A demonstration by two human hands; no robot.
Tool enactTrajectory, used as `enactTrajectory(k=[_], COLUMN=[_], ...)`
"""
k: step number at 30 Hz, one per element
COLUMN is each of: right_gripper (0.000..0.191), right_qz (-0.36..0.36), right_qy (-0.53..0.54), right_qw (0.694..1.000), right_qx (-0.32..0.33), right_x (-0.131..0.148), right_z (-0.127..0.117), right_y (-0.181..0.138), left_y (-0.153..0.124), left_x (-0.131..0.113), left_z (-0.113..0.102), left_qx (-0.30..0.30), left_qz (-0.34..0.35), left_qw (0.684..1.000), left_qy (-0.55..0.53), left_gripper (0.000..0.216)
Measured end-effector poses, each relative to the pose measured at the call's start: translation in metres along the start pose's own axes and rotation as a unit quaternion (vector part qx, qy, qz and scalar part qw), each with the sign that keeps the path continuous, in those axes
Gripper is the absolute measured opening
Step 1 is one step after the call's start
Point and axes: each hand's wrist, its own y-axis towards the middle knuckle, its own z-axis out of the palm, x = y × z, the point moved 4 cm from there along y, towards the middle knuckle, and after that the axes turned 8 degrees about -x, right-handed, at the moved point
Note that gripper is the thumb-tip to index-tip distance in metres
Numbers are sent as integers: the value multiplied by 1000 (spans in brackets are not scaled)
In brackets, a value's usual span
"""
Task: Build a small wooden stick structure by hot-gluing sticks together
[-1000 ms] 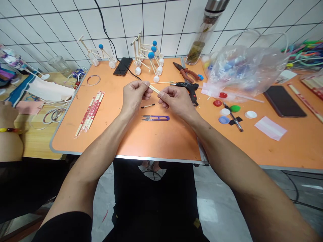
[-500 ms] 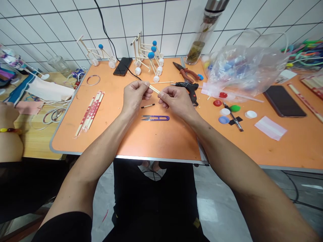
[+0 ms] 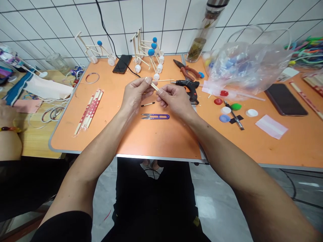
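Note:
Short wooden chopsticks (image 3: 154,86), seemingly two side by side, stretch between my hands above the table. My left hand (image 3: 136,92) pinches their upper left end between thumb and fingers. At their lower right end, the thumb and forefinger of my right hand (image 3: 173,96) close on them. Below my hands lie a small dark-tipped stick (image 3: 147,104) and purple thread snips (image 3: 155,116). Just beyond my right hand rests a black glue gun (image 3: 188,88). Another thin stick (image 3: 164,80) lies behind my fingers.
Chopstick frames with white wheels and blue caps (image 3: 151,52) stand at the back, near a phone (image 3: 122,64). Pliers (image 3: 185,70), a glass bottle (image 3: 198,43) and a plastic bag (image 3: 242,69) are right of them. Wrapped chopsticks (image 3: 89,112) lie left. A co-worker's arm (image 3: 10,134) shows at far left.
Both hands keep hold of the chopsticks, which now slant slightly more steeply, their left end raised. The view has shifted a little.

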Motion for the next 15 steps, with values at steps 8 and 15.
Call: enactTrajectory(k=[8, 15], right_gripper=[18, 34], right_qz=[-146, -150], right_qy=[-316, -469], right_qw=[937, 865], right_qx=[27, 97], right_x=[-7, -20], right_z=[3, 19], right_y=[1, -1], left_y=[17, 22], left_x=[-11, -6], left_z=[-20, -24], left_qx=[-62, -66], left_qz=[0, -7], left_qw=[998, 997], left_qy=[19, 32], left_gripper=[29, 36])
